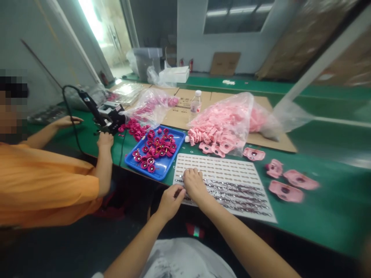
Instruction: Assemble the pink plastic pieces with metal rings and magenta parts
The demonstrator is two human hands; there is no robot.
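My left hand (171, 201) is at the near left edge of a white sheet (188, 161), thumb and fingers curled together. Just beyond it, my right hand (196, 185) rests over the sheet's left side with its fingertips bent down and close together. What either hand pinches, if anything, is too small or hidden. Rows of small slots run across the far part of the sheet. Dark, shiny little parts (240, 195) fill several rows on the near part. Left of my hands lies a blue tray (158, 173) holding many magenta round pieces (162, 148).
Pink molded pieces (285, 191) lie right of the sheet. Behind it, a clear bag (246, 116) spills more pink pieces. A bottle (196, 102) stands on cardboard (181, 110). At left, a co-worker in an orange shirt (58, 185) has both hands near a black device (111, 117).
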